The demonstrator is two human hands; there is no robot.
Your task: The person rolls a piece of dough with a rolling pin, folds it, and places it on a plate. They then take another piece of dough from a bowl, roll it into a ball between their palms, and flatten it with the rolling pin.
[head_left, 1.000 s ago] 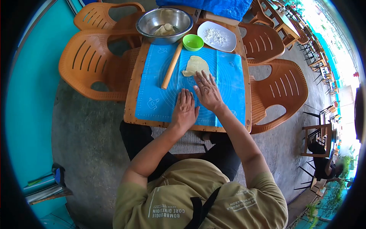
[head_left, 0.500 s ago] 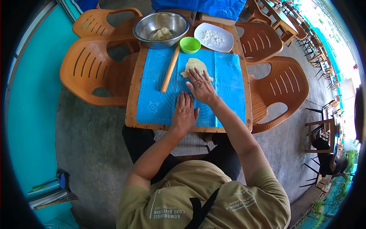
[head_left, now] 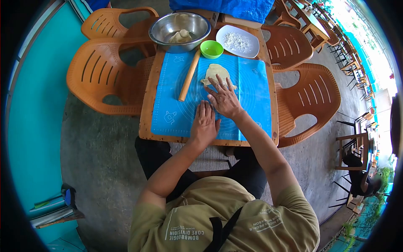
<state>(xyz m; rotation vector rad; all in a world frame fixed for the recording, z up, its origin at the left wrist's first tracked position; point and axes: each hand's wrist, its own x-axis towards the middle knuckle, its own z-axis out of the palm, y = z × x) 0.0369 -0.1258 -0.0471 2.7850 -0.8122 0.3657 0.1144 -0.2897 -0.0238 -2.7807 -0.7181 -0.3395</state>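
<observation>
A flattened, uneven piece of pale dough [head_left: 215, 72] lies on the blue baking mat [head_left: 172, 94]. My right hand [head_left: 226, 100] is open, its spread fingertips over the near edge of the dough. Flat on the mat just below the dough rests my left hand [head_left: 205, 122], open, with its fingers stretched forward and holding nothing. To the left of the dough a wooden rolling pin [head_left: 189, 76] lies at a slant, apart from both hands.
Beyond the mat stand a steel bowl [head_left: 161, 38] with more dough [head_left: 180, 37], a green bowl [head_left: 211, 49] and a white plate [head_left: 252, 48] of white powder. Orange chairs [head_left: 94, 73] flank the wooden table [head_left: 147, 113] on both sides.
My right hand has drawn back slightly toward me across the dough, its fingers more spread. My left hand stays in place on the mat. The view has shifted a little.
</observation>
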